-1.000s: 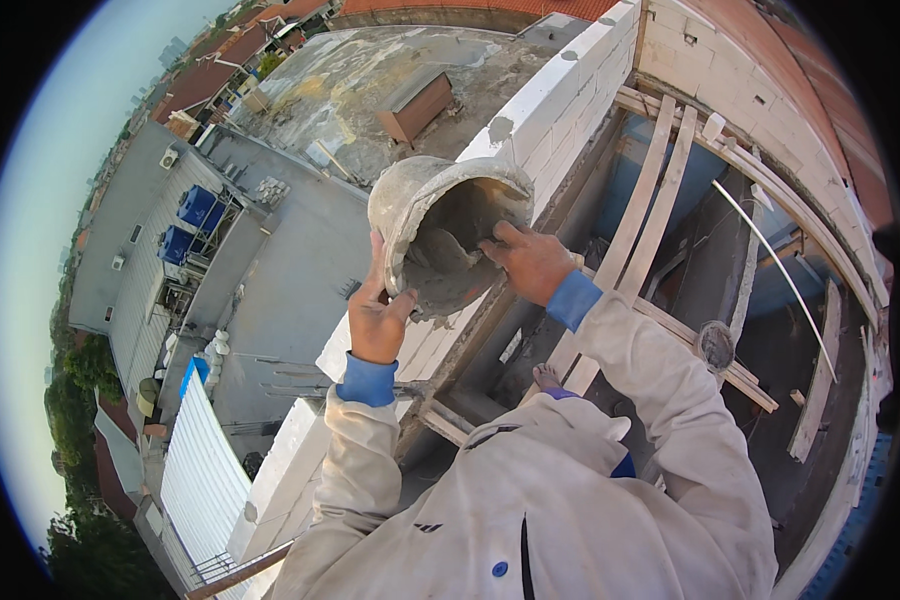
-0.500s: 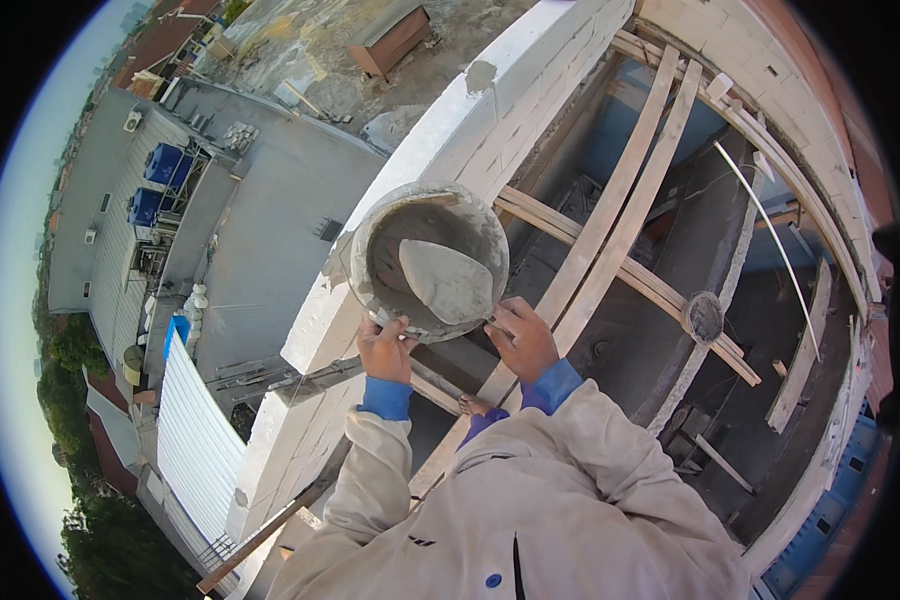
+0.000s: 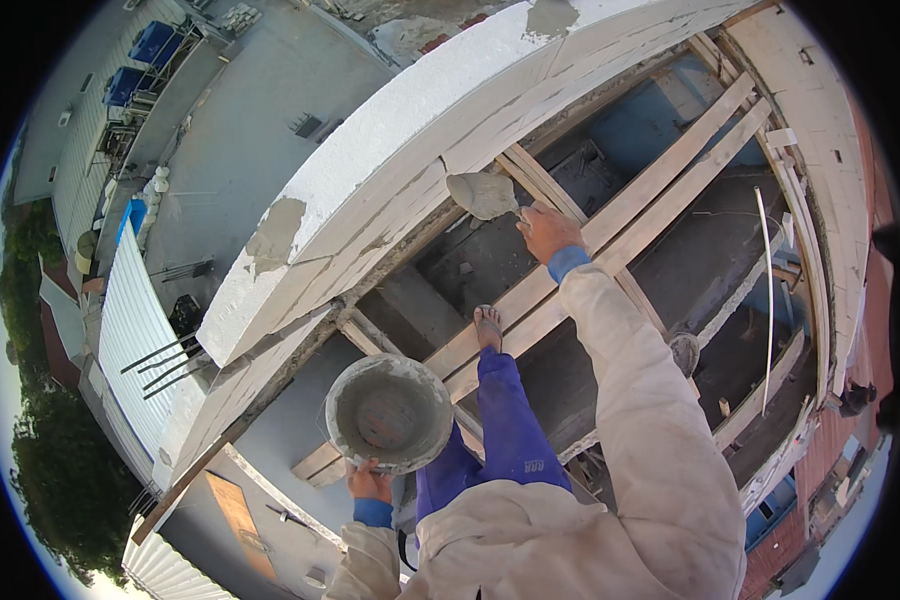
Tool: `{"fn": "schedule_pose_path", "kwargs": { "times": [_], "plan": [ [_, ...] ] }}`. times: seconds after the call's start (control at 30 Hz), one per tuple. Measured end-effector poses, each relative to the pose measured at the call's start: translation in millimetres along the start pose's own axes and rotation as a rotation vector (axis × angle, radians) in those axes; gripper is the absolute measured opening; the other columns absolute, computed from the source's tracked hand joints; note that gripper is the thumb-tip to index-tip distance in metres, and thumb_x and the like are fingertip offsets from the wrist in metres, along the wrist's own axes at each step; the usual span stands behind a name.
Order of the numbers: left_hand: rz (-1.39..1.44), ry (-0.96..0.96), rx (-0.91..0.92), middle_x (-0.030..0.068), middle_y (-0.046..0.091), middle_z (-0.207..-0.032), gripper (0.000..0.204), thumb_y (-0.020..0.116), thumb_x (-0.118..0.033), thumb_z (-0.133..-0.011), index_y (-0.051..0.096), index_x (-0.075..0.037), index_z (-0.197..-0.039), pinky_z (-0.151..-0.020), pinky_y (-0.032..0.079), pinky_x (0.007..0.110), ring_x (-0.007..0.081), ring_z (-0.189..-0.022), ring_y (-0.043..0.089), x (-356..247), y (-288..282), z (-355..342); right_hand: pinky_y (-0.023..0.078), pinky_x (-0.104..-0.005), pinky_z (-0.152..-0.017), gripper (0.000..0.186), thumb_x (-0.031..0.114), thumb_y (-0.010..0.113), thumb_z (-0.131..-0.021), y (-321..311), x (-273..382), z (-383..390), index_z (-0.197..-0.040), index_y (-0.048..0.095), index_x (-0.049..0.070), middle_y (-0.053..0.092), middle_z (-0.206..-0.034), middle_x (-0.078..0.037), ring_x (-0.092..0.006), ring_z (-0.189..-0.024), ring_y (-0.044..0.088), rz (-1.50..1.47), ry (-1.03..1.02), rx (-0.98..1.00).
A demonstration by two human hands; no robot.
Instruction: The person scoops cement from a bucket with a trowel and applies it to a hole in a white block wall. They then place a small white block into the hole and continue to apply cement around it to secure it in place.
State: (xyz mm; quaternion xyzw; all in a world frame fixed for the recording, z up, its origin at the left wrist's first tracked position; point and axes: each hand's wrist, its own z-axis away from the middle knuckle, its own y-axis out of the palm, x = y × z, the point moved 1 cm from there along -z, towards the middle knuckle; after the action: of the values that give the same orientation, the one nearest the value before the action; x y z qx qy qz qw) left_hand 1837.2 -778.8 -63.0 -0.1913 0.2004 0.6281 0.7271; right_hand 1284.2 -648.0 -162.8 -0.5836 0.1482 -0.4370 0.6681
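Observation:
My left hand (image 3: 370,482) grips the near rim of a round, mortar-stained bucket (image 3: 434,440), its fingers closed at the edge. The bucket is held out at the left, with a thin grey coating inside. My right hand (image 3: 550,232) is closed round the handle of a trowel (image 3: 483,195). Grey mortar coats the trowel's blade, which lies close to the inner face of a white block wall (image 3: 370,165); whether it touches I cannot tell. Grey mortar patches (image 3: 275,238) mark the wall's top and corner.
My bare foot (image 3: 488,328) stands on long wooden planks (image 3: 620,215) laid across a deep opening. Cross timbers (image 3: 540,180) support them. A small mortar-crusted container (image 3: 684,352) sits at the right near a white pipe (image 3: 767,300). Beyond the wall lies a lower roof (image 3: 240,130).
The bucket has come down and left, now in my left hand alone. My right hand has left its rim and holds the trowel, formerly inside it, out by the wall. The view has shifted.

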Motion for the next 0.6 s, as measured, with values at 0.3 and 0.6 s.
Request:
{"fn": "schedule_pose_path", "kwargs": {
  "times": [0.3,0.6],
  "plan": [
    [0.157,-0.112,-0.203,0.0058,0.063,-0.122,0.058,0.053,0.006,-0.080,0.053,-0.014,-0.135,-0.083,0.060,0.053,0.0286,-0.108,0.064,59,-13,36,0.051,-0.0467,-0.103,0.034,0.022,0.063,-0.092,-72,66,-159,-0.120,0.072,0.007,0.067,-0.130,-0.017,-0.0364,-0.123,0.063,0.252,0.153,0.370],
    [0.261,-0.082,-0.028,0.0067,0.064,-0.122,0.061,0.052,0.004,-0.080,0.052,-0.015,-0.139,-0.078,0.060,0.050,0.0294,-0.107,0.065,62,22,37,0.053,-0.0476,-0.100,0.036,0.025,0.065,-0.090,-106,55,-145,-0.120,0.072,0.007,0.067,-0.128,-0.020,-0.0388,-0.121,0.064,0.205,0.248,0.284]
  ]
}}
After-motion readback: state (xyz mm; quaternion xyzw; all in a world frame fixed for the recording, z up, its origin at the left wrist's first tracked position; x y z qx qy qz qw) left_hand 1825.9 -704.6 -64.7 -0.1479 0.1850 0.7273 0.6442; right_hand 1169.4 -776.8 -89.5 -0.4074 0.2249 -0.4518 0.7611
